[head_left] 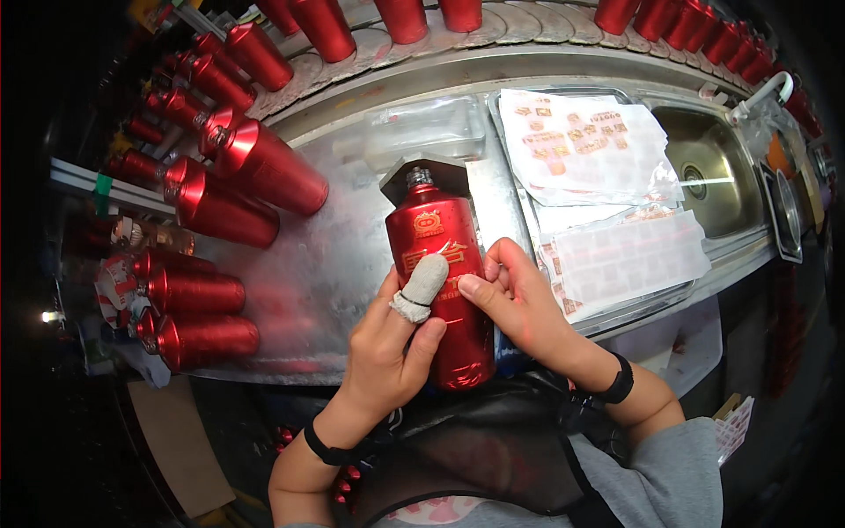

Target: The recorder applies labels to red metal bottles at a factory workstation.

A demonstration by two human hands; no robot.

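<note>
At the near edge of the grey steel worktop [321,255], the left hand [380,356] clasps a glossy red, gold-marked bottle [440,231], one finger in a whitish cloth cover [425,282] pressed to its front. The right hand [519,304] sets its thumb against the bottle's right side; whether it pinches anything cannot be told. Similar red bottles [268,167] are left; printed white sheets [590,145] and a steel sink [726,167], right.

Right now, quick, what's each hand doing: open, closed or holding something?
Left hand: partly closed, covered finger on the red bottle; grip cannot be told.
Right hand: curled in, thumb at the bottle's right side; grip cannot be told.
</note>
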